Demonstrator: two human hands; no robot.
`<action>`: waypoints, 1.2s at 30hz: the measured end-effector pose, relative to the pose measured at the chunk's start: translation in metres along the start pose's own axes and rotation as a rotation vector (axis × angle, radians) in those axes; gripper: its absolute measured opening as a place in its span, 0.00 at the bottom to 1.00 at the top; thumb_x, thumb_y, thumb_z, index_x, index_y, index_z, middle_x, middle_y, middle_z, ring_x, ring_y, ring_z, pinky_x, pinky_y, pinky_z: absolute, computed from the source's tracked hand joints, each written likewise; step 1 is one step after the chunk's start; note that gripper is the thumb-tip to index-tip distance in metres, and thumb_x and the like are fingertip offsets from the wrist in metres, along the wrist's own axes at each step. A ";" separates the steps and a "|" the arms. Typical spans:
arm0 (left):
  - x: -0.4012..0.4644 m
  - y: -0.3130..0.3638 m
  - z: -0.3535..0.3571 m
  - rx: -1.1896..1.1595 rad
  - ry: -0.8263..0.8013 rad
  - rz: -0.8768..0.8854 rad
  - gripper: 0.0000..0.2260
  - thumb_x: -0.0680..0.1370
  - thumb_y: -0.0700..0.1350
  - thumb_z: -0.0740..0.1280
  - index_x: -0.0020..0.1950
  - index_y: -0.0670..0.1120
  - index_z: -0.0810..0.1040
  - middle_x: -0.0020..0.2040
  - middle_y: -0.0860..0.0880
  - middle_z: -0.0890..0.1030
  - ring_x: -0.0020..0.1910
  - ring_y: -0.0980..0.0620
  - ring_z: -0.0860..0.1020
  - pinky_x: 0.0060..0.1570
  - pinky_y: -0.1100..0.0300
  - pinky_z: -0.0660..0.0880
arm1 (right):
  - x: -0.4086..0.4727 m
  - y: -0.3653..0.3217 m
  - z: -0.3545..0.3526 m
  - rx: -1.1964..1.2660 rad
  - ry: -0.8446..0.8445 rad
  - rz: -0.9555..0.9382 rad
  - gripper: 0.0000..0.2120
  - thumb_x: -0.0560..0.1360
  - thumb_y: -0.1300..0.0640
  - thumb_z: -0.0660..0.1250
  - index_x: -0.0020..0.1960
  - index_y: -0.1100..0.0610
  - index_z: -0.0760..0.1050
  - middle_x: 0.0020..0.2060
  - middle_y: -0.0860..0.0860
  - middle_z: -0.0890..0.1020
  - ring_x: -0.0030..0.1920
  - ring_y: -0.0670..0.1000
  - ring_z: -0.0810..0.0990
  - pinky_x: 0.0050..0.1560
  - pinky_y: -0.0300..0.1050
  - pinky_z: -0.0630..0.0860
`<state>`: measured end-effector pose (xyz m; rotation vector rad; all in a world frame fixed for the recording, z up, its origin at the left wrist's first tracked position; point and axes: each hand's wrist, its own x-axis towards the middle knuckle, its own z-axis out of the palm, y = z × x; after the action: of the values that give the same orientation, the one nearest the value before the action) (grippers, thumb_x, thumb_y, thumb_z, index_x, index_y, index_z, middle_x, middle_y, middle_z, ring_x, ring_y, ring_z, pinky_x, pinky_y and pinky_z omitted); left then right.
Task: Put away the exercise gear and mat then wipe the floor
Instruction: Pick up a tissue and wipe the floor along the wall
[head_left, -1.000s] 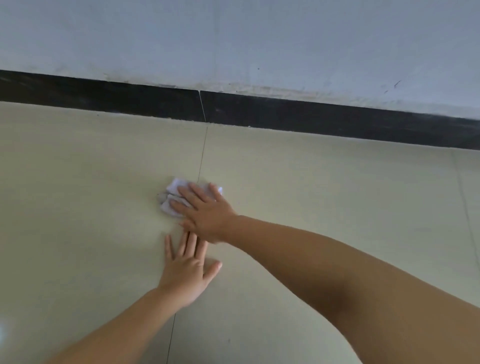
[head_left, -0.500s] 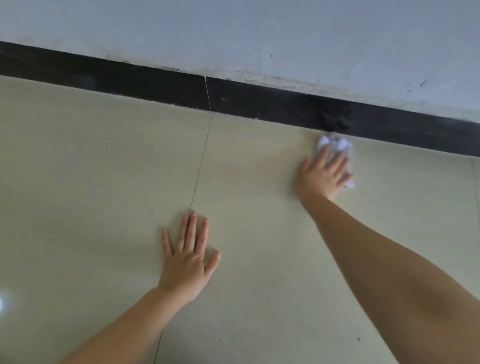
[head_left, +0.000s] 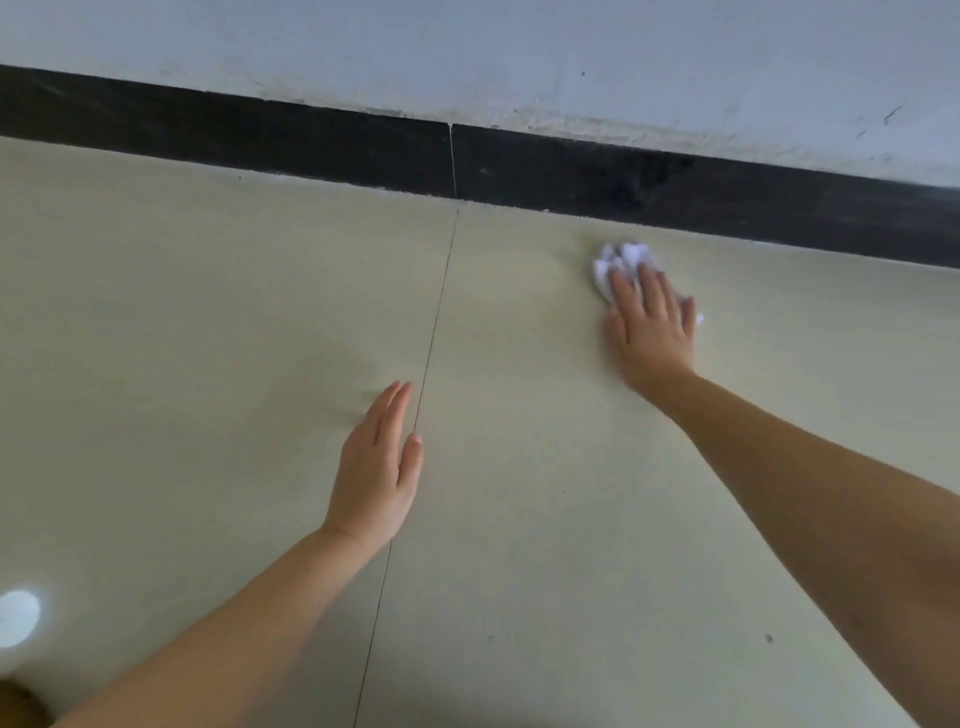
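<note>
Nearest to my view, both bare forearms come in from the bottom edge, the left one from the lower left, the right one from the lower right. There's a bright round glare spot (head_left: 18, 618) on the floor (head_left: 182, 322) down at the left, and something brownish at the very bottom-left corner that's too cut off to make out.

A bit further out, the left hand (head_left: 376, 467) sits just beside the thin grout line (head_left: 434, 332) that runs between two of the pale beige tiles. Fingers straight and together, thumb alongside, holding nothing. I can't tell for sure if the palm is flat on the tile or hovering just over it.

Further still and off to the right, the right hand (head_left: 652, 327) is spread flat with straight fingers, pressing down on a crumpled white cloth (head_left: 618, 260). It's not really gripping it, just pinning it against the floor. The cloth bunches out past the fingertips, and a bit of it peeks out on the right side of the hand too.

The cloth sits near the black baseboard (head_left: 311, 140), not touching it. Behind that is the pale scuffed wall (head_left: 467, 47).
</note>
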<state>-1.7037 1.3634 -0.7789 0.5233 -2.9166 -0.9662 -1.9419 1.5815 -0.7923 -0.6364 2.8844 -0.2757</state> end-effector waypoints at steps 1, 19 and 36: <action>0.003 0.002 -0.003 -0.049 0.006 -0.032 0.23 0.79 0.48 0.53 0.73 0.41 0.63 0.71 0.43 0.68 0.69 0.46 0.68 0.68 0.52 0.65 | 0.003 0.000 -0.004 0.054 -0.051 0.248 0.24 0.82 0.49 0.43 0.77 0.47 0.47 0.77 0.53 0.51 0.77 0.54 0.47 0.74 0.61 0.44; 0.012 0.065 0.015 0.127 -0.133 -0.033 0.23 0.79 0.49 0.52 0.73 0.41 0.64 0.73 0.40 0.64 0.74 0.44 0.61 0.72 0.48 0.59 | -0.163 0.066 0.003 0.081 0.024 0.429 0.25 0.81 0.46 0.47 0.77 0.48 0.52 0.77 0.54 0.54 0.77 0.54 0.51 0.74 0.59 0.48; 0.016 0.112 0.060 0.498 -0.289 0.069 0.22 0.81 0.49 0.57 0.74 0.45 0.64 0.77 0.43 0.57 0.76 0.45 0.54 0.72 0.42 0.50 | -0.279 -0.003 0.035 0.018 -0.188 -0.122 0.22 0.81 0.45 0.47 0.73 0.46 0.63 0.72 0.51 0.69 0.72 0.52 0.65 0.69 0.56 0.56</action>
<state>-1.7607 1.4771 -0.7625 0.3073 -3.4185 -0.3163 -1.6845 1.6936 -0.7894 -0.7914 2.6668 -0.2434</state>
